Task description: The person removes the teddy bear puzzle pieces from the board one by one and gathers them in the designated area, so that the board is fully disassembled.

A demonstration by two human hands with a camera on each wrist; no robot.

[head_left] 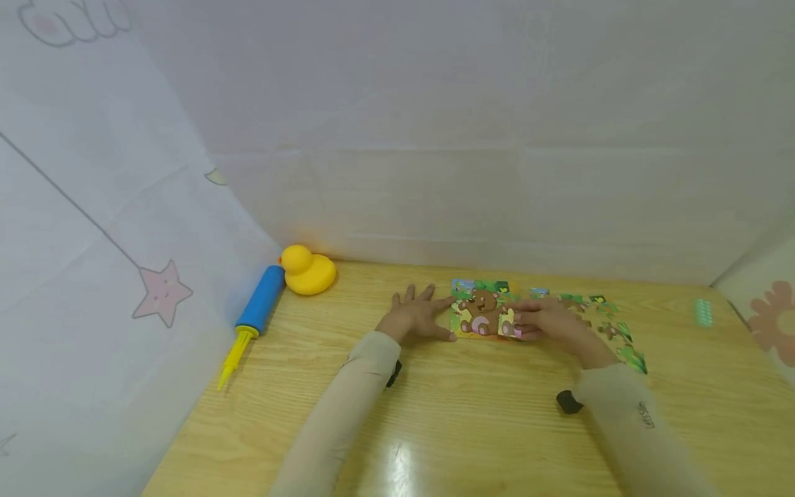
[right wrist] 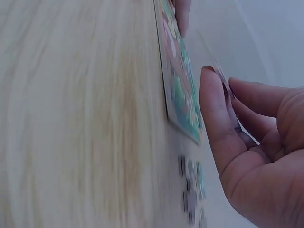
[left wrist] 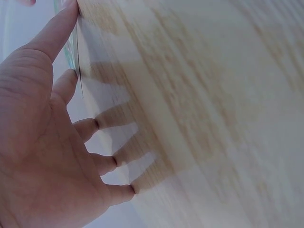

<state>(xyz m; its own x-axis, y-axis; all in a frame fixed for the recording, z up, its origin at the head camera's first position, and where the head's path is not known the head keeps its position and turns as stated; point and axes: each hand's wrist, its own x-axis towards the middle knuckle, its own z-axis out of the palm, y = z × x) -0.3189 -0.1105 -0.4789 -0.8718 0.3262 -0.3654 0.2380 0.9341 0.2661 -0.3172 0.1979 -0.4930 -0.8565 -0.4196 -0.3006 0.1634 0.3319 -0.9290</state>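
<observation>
A bear jigsaw puzzle [head_left: 479, 304] lies flat on the wooden table, its edge also seen in the right wrist view. My left hand [head_left: 411, 319] rests at its left side with fingers spread; in the left wrist view the thumb and index finger are at the board's edge and the other fingertips touch the table. Over the puzzle's right part, my right hand [head_left: 551, 324] pinches a puzzle piece [head_left: 506, 323] between thumb and fingers. In the right wrist view that thin piece is held above the board, apart from it, with its picture mostly hidden.
Several loose puzzle pieces [head_left: 611, 331] lie right of the board, partly behind the right hand. A yellow rubber duck [head_left: 310, 274] and a blue and yellow hand pump [head_left: 261, 300] sit at the left. A small pale green object [head_left: 704, 313] is at the far right.
</observation>
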